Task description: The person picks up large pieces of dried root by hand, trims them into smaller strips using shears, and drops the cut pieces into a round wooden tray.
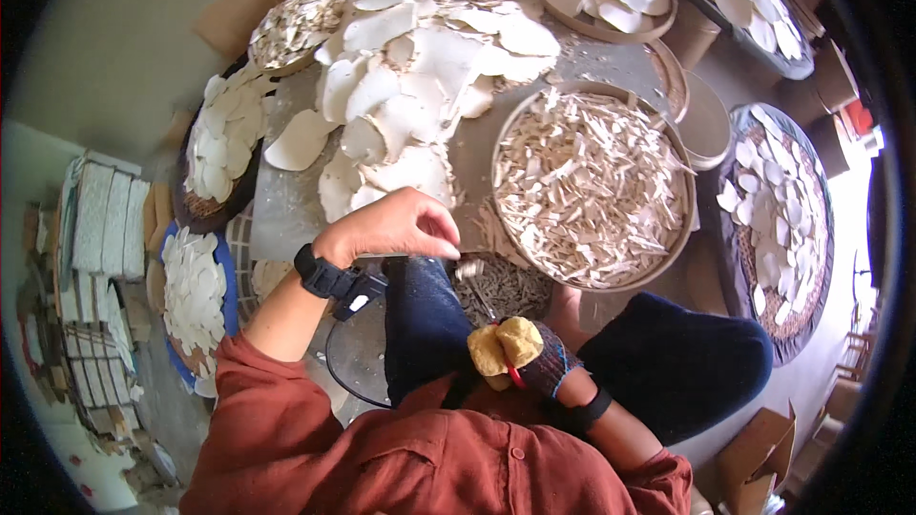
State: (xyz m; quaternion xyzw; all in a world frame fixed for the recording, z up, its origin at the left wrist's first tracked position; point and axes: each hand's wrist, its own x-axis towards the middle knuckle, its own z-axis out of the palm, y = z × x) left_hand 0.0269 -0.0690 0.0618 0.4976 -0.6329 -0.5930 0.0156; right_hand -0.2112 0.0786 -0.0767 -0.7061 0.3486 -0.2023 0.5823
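Observation:
My left hand (410,224), bare, is at the near table edge beside a heap of flat white pieces (420,76). Its thumb and fingers are pinched together; what they hold, if anything, cannot be made out. My right hand (549,362), in a dark knit glove, is low between my knees. It is closed on a thin metal tool (485,301) that points up toward my left hand. Yellow padding (504,351) with a red band covers the gloved fingers and hides the grip. A small pale bit (469,269) shows near the tool's tip.
A round tray (500,148) of pale slivers stands on the table at right. More slivers (506,288) lie below the table edge. Round trays of white pieces stand left (227,277), far right (723,229) and at the back (673,14). A cardboard box (763,448) is at lower right.

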